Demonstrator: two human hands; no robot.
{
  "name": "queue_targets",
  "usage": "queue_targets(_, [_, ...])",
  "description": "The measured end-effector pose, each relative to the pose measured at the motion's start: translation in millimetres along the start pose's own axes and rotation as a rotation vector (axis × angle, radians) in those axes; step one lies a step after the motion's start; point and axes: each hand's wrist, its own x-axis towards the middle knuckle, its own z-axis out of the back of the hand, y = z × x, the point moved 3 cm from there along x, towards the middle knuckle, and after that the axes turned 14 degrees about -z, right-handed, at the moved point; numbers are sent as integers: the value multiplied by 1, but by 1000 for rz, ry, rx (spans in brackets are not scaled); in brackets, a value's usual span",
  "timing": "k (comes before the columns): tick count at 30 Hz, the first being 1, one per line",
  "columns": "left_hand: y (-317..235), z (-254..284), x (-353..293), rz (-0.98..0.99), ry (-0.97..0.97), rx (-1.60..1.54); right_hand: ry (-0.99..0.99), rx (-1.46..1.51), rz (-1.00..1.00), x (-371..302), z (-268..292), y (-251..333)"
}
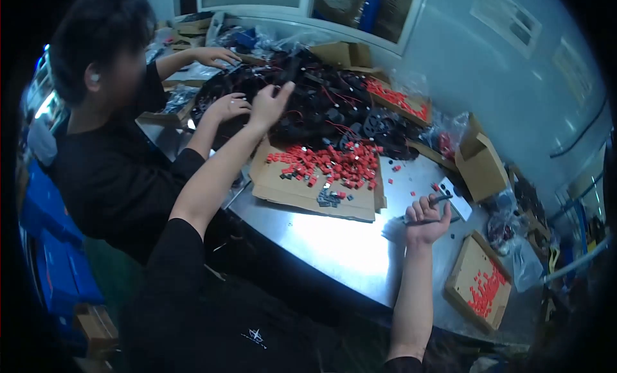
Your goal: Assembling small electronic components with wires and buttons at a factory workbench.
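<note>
My left hand [270, 106] reaches over a heap of black parts with red wires [321, 93]. Its fingers are closed, and a dark, blurred shape [294, 68] rises from them, too smeared to name. On the right, my right hand [427, 224] is curled palm up around a dark two-handled hand tool [441, 198], above the metal table. Between my hands a flattened cardboard tray [283, 196] carries a pile of small red parts [347, 164] and a few dark grey ones [329, 198].
At my left a co-worker in black has both hands [230, 107] at the heap. A cardboard box of red pieces [490, 286] lies at the right of the metal table [334, 244]. Another box of red parts [398, 101] stands behind, near an open carton [481, 164] and plastic bags [527, 264].
</note>
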Motion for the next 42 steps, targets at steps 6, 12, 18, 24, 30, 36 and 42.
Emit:
queue_targets(6, [-59, -4, -62, -288, 383, 47, -7, -60, -40, -2, 6, -5])
queue_targets(12, [-12, 51, 50, 395, -7, -134, -85, -41, 20, -5, 12, 2])
queue_targets(18, [47, 56, 82, 314, 187, 225, -37, -66, 18, 0, 19, 5])
queue_targets(24, [34, 35, 6, -126, 77, 471, -89, -65, 20, -7, 1, -3])
queue_targets(30, [187, 146, -38, 439, 44, 948, -63, -33, -55, 2, 9, -16])
queue_targets(36, [192, 132, -45, 445, 126, 866, -58, -43, -70, 0, -1, -17])
queue_targets(42, [185, 77, -47, 398, 274, 794, -66, -21, -103, 1, -13, -28])
